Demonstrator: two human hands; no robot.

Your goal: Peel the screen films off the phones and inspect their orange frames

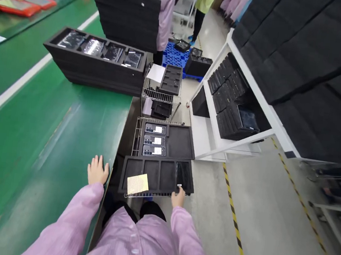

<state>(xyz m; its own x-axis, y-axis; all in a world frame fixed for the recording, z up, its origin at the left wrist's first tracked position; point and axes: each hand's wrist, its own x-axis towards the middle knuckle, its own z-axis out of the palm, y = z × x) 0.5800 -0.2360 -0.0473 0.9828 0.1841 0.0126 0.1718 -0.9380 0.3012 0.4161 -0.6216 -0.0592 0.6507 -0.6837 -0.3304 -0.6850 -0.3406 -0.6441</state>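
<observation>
My left hand lies flat on the green worktable near its right edge, fingers spread and holding nothing. My right hand is at the near end of a dark glossy panel, its thumb and forefinger apart. Whether the fingertips touch the panel, I cannot tell. That panel rests in the rightmost compartment of a black foam tray. A yellow printed paper covers part of the tray's left side. Just beyond, three smartphones lie backs up in another black tray.
Stacked black trays with wrapped items stand on the worktable. A wire rack holds more trays ahead. To the right is a white shelf frame loaded with black trays. Other people work further off; one wears a pink sleeve.
</observation>
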